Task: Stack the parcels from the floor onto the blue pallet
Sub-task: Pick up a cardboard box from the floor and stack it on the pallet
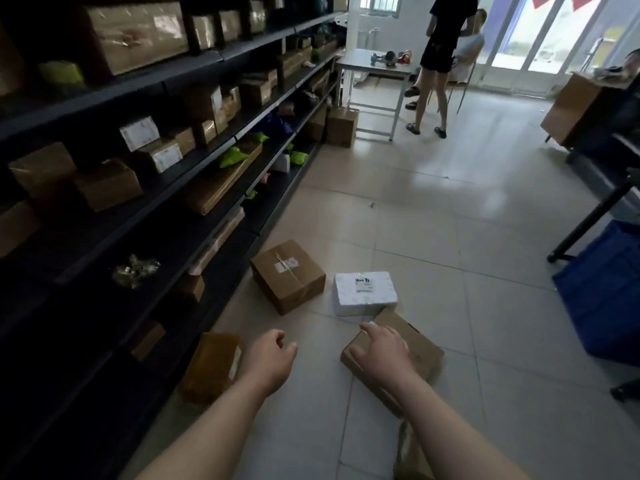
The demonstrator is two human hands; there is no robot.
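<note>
Parcel (pixel 424 353) flat, long axis diagonal; right grip (pixel 381 351) spread atop it, left grip (pixel 270 358) loose, empty.

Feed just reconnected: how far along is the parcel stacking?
Done: no parcel visible on the blue pallet. In hand: right hand touches the flat brown box; left hand empty. Left: it, the taped brown box, white foam box and shelf-side box, all on the floor.
</note>
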